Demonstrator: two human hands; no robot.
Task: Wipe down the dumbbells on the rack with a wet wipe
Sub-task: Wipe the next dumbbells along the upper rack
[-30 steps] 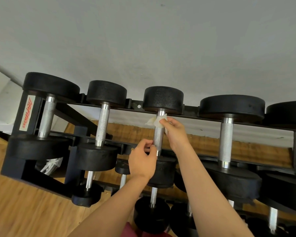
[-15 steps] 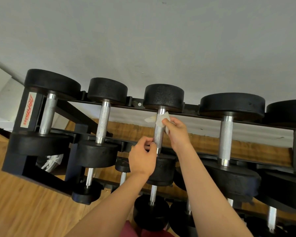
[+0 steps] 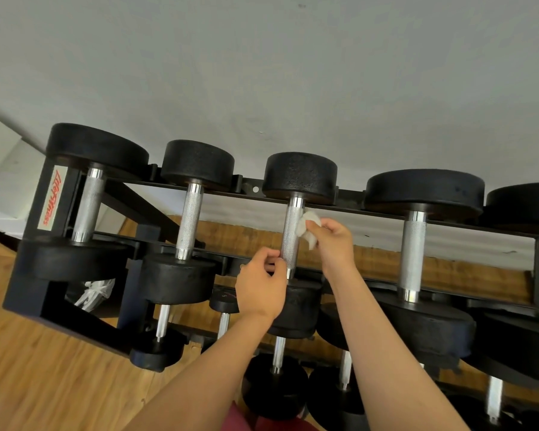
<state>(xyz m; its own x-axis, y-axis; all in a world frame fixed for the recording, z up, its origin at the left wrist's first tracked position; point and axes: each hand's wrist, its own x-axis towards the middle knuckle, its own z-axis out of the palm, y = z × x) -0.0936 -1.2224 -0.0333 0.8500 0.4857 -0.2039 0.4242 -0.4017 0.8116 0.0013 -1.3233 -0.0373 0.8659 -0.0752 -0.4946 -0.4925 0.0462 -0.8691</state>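
A black dumbbell with a knurled steel handle lies third from the left on the top row of the black rack. My left hand grips the lower end of that handle. My right hand pinches a crumpled white wet wipe and presses it against the right side of the handle, near its upper end. Part of the wipe is hidden behind my fingers.
Other black dumbbells fill the top row on both sides, with smaller ones on the rows below. A grey wall rises behind the rack. Wooden floor spreads at lower left. A white plastic bag lies under the rack's left end.
My right hand has brought the wipe from the front and left of the handle round to its right side. My left hand keeps its grip low on the handle.
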